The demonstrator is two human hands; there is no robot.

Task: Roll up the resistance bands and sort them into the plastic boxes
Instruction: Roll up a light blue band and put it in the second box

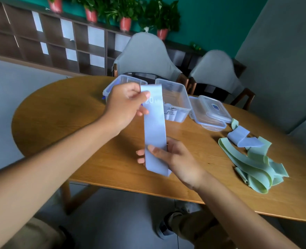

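Left hand (125,105) pinches the top end of a pale blue band (154,130), right hand (173,159) grips its lower end, the strip stretched flat above the wooden table (58,123); white print near the top reads "20", the rest is blurred. Behind the band sit two clear plastic boxes (175,97), the right one with an unreadable handwritten label. Right of the boxes: stacked lids (209,112) with a blue sticker, text unreadable, then a heap of green bands (256,168) with another blue band (242,139) on top.

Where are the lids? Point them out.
Head view: the lids lie stacked on the table, right of the boxes, behind the green bands.
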